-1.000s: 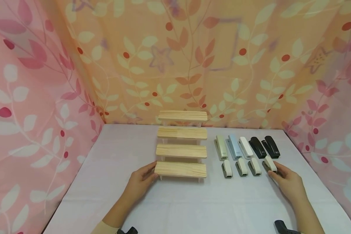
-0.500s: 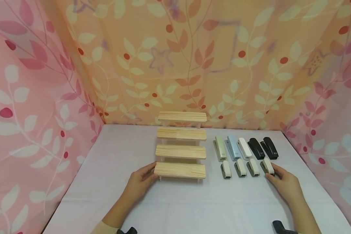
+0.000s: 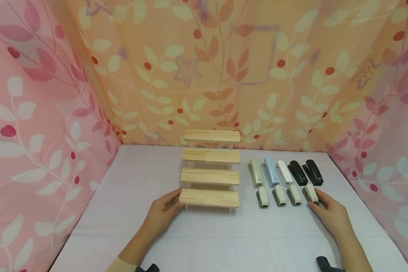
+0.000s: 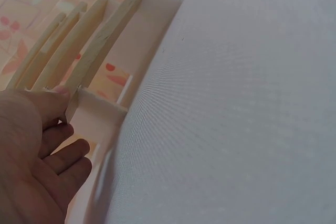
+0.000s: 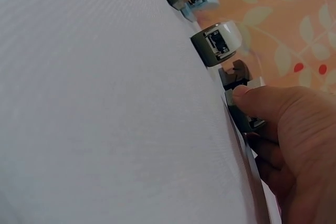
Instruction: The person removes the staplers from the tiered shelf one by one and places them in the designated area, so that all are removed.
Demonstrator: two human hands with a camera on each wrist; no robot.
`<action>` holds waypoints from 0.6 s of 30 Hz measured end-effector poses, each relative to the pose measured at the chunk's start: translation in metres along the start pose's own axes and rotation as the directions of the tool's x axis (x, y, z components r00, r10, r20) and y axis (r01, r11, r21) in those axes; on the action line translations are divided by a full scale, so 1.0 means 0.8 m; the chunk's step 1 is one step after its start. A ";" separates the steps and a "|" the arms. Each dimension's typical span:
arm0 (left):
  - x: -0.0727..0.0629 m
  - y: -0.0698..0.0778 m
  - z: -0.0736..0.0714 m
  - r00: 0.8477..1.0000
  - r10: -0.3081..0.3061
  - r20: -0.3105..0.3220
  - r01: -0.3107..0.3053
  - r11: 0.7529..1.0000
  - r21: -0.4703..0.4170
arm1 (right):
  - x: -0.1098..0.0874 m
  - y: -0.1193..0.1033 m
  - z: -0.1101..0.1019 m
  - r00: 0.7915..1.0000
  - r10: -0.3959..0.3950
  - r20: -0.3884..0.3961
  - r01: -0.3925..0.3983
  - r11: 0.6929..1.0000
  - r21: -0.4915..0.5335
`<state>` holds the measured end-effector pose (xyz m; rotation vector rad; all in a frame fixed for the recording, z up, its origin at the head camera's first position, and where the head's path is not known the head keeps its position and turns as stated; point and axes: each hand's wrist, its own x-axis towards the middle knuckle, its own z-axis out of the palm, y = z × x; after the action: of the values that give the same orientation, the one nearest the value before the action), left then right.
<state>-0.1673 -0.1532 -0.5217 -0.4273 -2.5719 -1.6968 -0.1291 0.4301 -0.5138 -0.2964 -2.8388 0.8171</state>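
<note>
A tiered wooden display stand with several pale shelves stands near the table's middle. My left hand pinches the left end of its lowest shelf; in the left wrist view the thumb presses the shelf's end while the other fingers curl loosely below. My right hand pinches a small white stapler, the rightmost in the front row, with thumb and fingers at its side. In the right wrist view the thumb covers part of that stapler's dark base.
Three more small white staplers stand left of the held one. Behind them lie larger staplers: green, blue, white and two black. Patterned curtains enclose the white table at back and sides.
The head view has shifted slightly. Both hands keep their places, the left at the shelf end and the right at the small stapler.
</note>
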 end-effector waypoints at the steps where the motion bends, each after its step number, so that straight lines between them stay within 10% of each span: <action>1: 0.000 0.000 0.000 1.000 0.002 -0.003 -0.002 1.000 -0.001 | 0.001 0.000 -0.001 1.000 -0.001 0.002 0.001 1.000 0.000; 18: 0.014 0.011 -0.004 0.999 -0.035 0.030 0.033 0.997 0.068 | -0.007 -0.040 -0.054 1.000 0.002 -0.013 -0.002 1.000 -0.011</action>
<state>-0.1759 -0.1504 -0.5104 -0.4119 -2.6643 -1.6204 -0.1192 0.4239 -0.4611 -0.3046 -2.8319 0.7970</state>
